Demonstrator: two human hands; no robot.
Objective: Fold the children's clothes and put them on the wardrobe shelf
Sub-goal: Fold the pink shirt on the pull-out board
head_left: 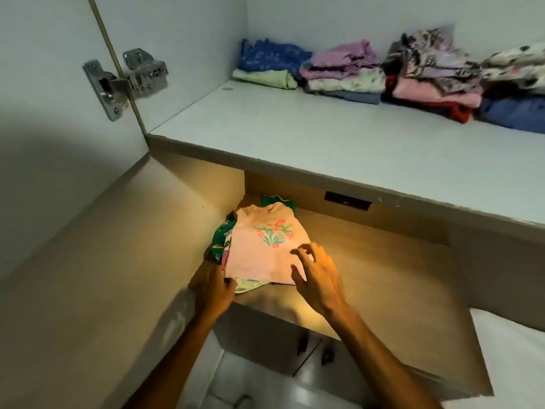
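A small stack of folded children's clothes sits at the left end of the lower wardrobe shelf (383, 261). A pink top with a flower print (265, 246) lies on top, with green patterned pieces (221, 234) under it. My left hand (216, 287) touches the stack's near left corner, fingers against its edge. Just over the pink top's near right corner hovers my right hand (317, 276), fingers spread and holding nothing.
The upper shelf (295, 137) carries several piles of folded clothes (427, 75) along its back wall, with bare board in front. The open wardrobe door with metal hinges (118, 84) stands at the left. Cabinet doors and tiled floor lie below.
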